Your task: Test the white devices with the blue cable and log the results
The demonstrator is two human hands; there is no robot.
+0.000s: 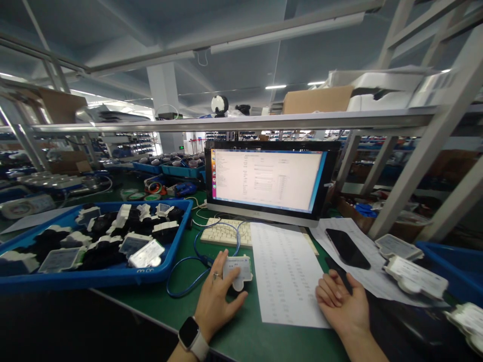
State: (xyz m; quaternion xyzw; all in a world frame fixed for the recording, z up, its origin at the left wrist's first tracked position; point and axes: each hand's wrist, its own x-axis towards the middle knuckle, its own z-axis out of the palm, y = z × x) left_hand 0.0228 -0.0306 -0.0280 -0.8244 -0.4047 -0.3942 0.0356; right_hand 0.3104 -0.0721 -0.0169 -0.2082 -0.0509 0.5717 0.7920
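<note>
My left hand (219,289), with a ring and a wristwatch, lies over a small electronic module (238,269) with a clear, labelled cover and a dark underside. Its fingers rest along the module's left side and top, with the thumb near the lower right. A blue cable (184,259) loops on the green bench and runs to the module's left side. My right hand (341,301) rests palm up at the right edge of a printed sheet (281,281), its fingers loosely curled, thumb apart, nothing in it.
A blue tray (184,221) of similar modules stands at the left. Behind the sheet are a keyboard (222,231) and a lit monitor (264,178). To the right lie a phone (347,249), more modules (415,276) and a blue bin (453,261). A shelf (245,122) crosses above.
</note>
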